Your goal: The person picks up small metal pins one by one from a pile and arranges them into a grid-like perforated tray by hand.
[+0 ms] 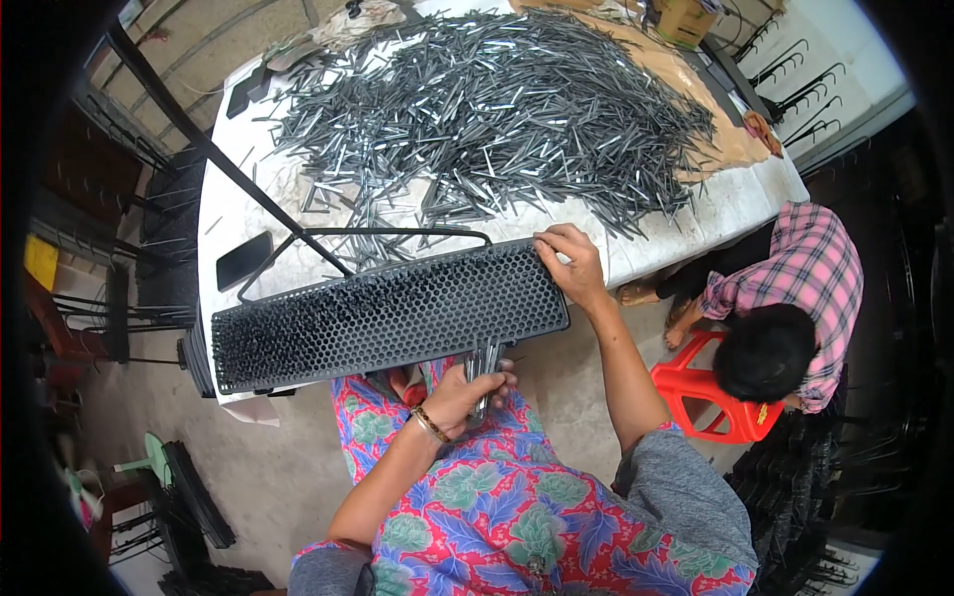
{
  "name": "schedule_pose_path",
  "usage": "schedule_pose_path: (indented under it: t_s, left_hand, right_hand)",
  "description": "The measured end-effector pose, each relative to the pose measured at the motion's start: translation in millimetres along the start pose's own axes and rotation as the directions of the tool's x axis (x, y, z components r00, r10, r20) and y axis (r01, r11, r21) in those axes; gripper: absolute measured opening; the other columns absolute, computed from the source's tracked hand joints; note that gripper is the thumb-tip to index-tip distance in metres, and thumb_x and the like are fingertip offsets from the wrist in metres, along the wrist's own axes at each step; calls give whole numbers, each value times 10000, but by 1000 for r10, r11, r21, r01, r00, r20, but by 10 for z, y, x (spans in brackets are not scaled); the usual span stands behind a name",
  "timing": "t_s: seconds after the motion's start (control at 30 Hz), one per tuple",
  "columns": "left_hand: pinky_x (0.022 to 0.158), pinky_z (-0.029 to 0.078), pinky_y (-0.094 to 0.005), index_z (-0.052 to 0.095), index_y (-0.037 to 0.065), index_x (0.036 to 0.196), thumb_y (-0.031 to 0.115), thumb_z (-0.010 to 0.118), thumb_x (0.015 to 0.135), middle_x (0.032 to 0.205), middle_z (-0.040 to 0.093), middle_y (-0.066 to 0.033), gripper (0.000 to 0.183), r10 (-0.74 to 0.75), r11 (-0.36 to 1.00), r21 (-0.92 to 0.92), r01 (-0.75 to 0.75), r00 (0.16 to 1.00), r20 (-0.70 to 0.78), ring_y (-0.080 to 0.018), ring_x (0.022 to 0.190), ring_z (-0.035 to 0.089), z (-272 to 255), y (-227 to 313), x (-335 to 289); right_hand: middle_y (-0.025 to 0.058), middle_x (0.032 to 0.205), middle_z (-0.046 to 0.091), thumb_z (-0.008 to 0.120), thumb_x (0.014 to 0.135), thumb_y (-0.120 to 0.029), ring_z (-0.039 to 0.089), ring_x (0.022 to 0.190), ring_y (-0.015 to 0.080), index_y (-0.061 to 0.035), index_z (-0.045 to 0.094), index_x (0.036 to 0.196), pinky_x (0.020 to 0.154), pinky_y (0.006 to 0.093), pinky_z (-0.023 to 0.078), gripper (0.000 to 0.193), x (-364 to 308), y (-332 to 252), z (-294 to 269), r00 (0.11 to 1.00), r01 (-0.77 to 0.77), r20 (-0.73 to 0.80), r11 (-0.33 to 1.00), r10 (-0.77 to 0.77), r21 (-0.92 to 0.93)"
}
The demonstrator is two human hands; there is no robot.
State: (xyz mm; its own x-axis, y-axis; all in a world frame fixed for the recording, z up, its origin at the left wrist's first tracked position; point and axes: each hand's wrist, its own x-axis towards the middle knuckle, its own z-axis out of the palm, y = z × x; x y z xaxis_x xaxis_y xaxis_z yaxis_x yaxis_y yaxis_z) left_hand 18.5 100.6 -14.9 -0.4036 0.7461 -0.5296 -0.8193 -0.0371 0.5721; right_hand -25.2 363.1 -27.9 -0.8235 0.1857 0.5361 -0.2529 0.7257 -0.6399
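A long black panel (397, 323) full of round holes slants across in front of me, a thin frame and a long black pole (214, 154) attached at its far side. Dark bristle-like bits crowd its left end, while the holes further right look bare. With my right hand (574, 266) I grip the panel's far right corner, thumb on its face. Below the panel's near edge, my left hand (465, 397) is closed round a bundle of thin dark strips (482, 370), their tops close to that edge. Whether they touch it I cannot tell.
A big heap of similar strips (487, 109) covers the white-covered table (730, 204). A dark phone-like slab (243, 260) lies left of it. At right, a person in a checked shirt (815, 268) bends beside a red stool (711, 392). Black poled racks (164, 219) stand left.
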Motion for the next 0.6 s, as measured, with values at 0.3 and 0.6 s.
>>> schedule_pose_path:
  t_s: [0.3,0.6]
  left_hand:
    - [664,527,-280,510,-13,1154,104,548,891,967,614,-113,291,-9,993,-119,8,1000,-4,-156,799,605,95,171,-88]
    - [548,464,-204,516,2,1153,123,538,901,910,628,-65,281,99,991,85,-104,993,61,-69,691,549,151,321,-138]
  right_hand:
    - [112,891,630,630,827,-104,602,834,230,-3,674,925,747,312,450,148,-9,-202,-20,997,-77,-30,996,78,35]
    - [14,784,617,650,849,-158,547,696,69,9,677,889,617,216,432,174,-261,-1006,30,724,-643,627,608,286,466]
